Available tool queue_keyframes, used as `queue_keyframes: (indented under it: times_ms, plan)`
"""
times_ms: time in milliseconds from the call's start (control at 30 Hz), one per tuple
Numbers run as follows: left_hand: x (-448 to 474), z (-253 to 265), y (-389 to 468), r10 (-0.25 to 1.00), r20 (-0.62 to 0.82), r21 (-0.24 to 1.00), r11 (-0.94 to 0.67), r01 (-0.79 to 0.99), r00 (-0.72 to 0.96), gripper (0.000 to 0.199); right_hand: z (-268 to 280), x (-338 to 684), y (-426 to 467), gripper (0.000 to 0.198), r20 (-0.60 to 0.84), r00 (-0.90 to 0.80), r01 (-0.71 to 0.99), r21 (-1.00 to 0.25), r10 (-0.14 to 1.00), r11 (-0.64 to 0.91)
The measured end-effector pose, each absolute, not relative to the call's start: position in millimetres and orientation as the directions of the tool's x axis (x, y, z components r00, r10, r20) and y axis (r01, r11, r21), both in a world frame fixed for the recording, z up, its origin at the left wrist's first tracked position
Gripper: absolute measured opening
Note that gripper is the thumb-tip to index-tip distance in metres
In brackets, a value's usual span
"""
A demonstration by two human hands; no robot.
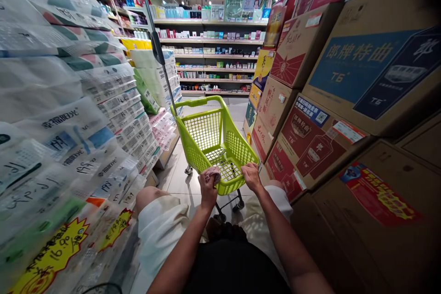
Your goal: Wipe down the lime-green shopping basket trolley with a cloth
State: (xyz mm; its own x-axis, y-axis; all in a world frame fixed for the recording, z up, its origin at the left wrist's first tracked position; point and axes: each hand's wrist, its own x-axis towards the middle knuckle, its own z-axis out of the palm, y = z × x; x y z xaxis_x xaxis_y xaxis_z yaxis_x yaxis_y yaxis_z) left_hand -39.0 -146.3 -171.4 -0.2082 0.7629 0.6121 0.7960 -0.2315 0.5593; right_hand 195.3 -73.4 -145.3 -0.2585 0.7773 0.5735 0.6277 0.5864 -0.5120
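A lime-green shopping cart (193, 147) with a lattice basket stands in front of my knees. Its basket holds nothing that I can see. My left hand (207, 187) is closed around a crumpled pinkish cloth (214, 173) at the near left of the basket's rim. On the near right corner, my right hand (251, 177) has its fingers curled over the green rim. A thin grey pole (164, 71) with a dark sleeve rises from the cart's far left corner. Dark caster wheels (237, 206) show below the basket.
Plastic-wrapped paper packs (86, 133) are stacked high on my left, with yellow price signs (55, 255). Cardboard cartons (365, 64) form a wall on my right. Shelves (210, 41) of small packaged goods cross the far end. Pale floor tiles (175, 170) run between.
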Motion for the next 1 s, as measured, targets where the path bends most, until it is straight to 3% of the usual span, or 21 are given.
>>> queue_keyframes:
  times_ms: [67,200,300,433,633,833,1000]
  plan:
    - [-45.3,-161.5,-140.6,0.771,0.612,0.548,-0.255,0.796,-0.174,0.061,-144.2,200.7,-73.0,0.053,0.577,-0.246,0.631,-0.514,0.779,0.58]
    - [-81.4,-103.2,-83.9,0.753,0.571,0.613,-0.125,0.78,-0.328,0.065,-142.3,208.3,-71.4,0.055,0.584,-0.241,0.641,-0.504,0.775,0.579]
    - [-93.4,-72.5,-54.3,0.79,0.549,0.59,-0.134,0.796,-0.274,0.061,-143.7,210.5,-70.6,0.055,0.581,-0.242,0.646,-0.501,0.777,0.576]
    - [-62.8,-95.7,-85.8,0.813,0.559,0.522,-0.189,0.832,-0.166,0.054,-145.7,211.0,-71.4,0.054,0.576,-0.247,0.639,-0.507,0.779,0.578]
    - [-40.8,-137.4,-143.3,0.823,0.567,0.438,-0.349,0.828,0.047,0.069,-143.1,213.9,-73.1,0.054,0.567,-0.26,0.624,-0.519,0.782,0.584]
    - [-103.5,-88.4,-72.6,0.816,0.514,0.572,-0.096,0.815,-0.264,0.066,-137.7,214.9,-72.4,0.054,0.551,-0.284,0.645,-0.497,0.785,0.581]
    - [-67.4,-128.8,-114.3,0.795,0.56,0.577,-0.172,0.798,-0.233,0.066,-125.5,190.8,-86.9,0.046,0.552,-0.268,0.696,-0.456,0.79,0.555]
